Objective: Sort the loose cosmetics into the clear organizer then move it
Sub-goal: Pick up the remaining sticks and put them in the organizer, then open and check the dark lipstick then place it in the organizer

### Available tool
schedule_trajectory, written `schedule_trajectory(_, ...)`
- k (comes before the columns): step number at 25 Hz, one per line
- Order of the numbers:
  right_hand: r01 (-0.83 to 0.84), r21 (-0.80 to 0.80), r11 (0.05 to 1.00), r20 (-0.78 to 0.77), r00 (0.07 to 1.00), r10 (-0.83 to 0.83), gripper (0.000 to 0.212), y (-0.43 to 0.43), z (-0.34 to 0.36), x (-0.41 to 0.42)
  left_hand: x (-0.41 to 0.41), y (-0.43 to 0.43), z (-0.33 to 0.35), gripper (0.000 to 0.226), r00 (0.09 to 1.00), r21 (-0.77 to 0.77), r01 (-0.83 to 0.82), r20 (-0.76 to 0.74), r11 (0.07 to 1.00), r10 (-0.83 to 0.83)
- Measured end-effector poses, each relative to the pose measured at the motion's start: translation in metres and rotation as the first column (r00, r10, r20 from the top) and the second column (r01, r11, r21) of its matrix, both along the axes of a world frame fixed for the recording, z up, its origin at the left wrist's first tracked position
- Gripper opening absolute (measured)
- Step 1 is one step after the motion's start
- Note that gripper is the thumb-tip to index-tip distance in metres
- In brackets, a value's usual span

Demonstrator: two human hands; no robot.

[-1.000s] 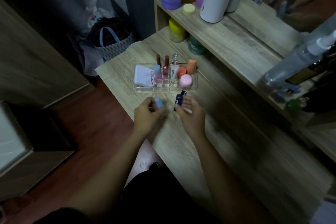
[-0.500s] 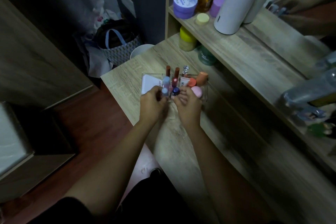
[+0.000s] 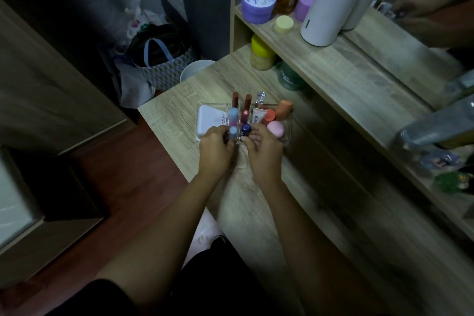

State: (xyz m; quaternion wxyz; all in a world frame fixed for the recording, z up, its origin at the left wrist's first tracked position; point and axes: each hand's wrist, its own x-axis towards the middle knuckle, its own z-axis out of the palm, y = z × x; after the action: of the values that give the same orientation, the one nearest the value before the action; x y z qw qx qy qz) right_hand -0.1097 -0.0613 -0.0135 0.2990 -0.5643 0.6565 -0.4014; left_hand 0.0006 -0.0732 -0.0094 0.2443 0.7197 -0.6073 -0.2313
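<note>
The clear organizer [image 3: 288,136] stands on the wooden desk [image 3: 179,115], holding a white compact [image 3: 209,118], brown lip tubes [image 3: 235,99], an orange sponge [image 3: 283,110], a pink sponge [image 3: 275,129] and more. My left hand [image 3: 216,149] pinches a light blue tube [image 3: 233,132] upright at the organizer's front row. Beside it my right hand [image 3: 261,154] holds a dark blue tube [image 3: 245,130] upright in the neighbouring front slot. Both hands cover the organizer's front edge.
A raised shelf [image 3: 346,67] at the right carries a white cylinder [image 3: 331,5], a purple jar [image 3: 257,4] and bottles. A yellow-lidded jar [image 3: 261,55] and a green jar [image 3: 288,79] sit under it. A patterned bag [image 3: 164,64] and a white bin [image 3: 195,70] stand on the floor beyond the desk.
Both hands moved forward from the bare desk to the organizer's front row, carrying the light blue and dark blue tubes, which now stand in its front slots.
</note>
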Motion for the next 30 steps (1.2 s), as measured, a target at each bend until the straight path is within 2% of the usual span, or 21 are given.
schedule_trajectory(10, 0.040, 0.036, 0.999, 0.000, 0.999, -0.040, 0.031, -0.002, -0.001, 0.003, 0.002, 0.004, 0.000, 0.018, 0.998, -0.018, -0.003, -0.066, 1.000, 0.002)
schedule_trajectory(15, 0.003, 0.039, 0.999, -0.013, 1.000, -0.003, 0.029, -0.001, -0.006, 0.003, 0.005, 0.023, -0.001, 0.020, 0.985, -0.128, -0.097, -0.155, 0.987, 0.077)
schedule_trajectory(19, 0.017, 0.051, 0.999, 0.026, 1.000, -0.018, 0.031, 0.001, -0.006, -0.003, 0.009, 0.043, -0.010, 0.021, 0.978, -0.131, -0.122, -0.188, 0.984, 0.096)
schedule_trajectory(22, 0.171, 0.098, 0.980, 0.007, 0.985, -0.172, 0.027, 0.012, -0.009, -0.020, 0.013, 0.057, -0.022, 0.015, 0.992, -0.145, 0.042, -0.109, 0.988, -0.058)
schedule_trajectory(24, 0.337, 0.174, 0.925, 0.011, 0.939, -0.344, 0.020, 0.023, -0.013, -0.035, 0.014, 0.065, -0.031, 0.019, 0.960, -0.183, 0.276, 0.004, 0.944, -0.280)
schedule_trajectory(25, 0.372, 0.203, 0.906, 0.015, 0.924, -0.383, 0.017, 0.028, -0.016, -0.042, 0.015, 0.068, -0.036, 0.023, 0.914, -0.196, 0.406, 0.071, 0.893, -0.400)
schedule_trajectory(27, 0.349, 0.272, 0.897, 0.001, 0.932, -0.363, 0.014, 0.035, -0.020, -0.049, 0.016, 0.069, -0.045, 0.035, 0.818, -0.191, 0.574, 0.182, 0.796, -0.546)
schedule_trajectory(30, 0.247, 0.331, 0.911, 0.006, 0.965, -0.263, 0.023, 0.036, -0.021, -0.045, 0.018, 0.068, -0.054, 0.048, 0.756, -0.134, 0.640, 0.285, 0.756, -0.589)
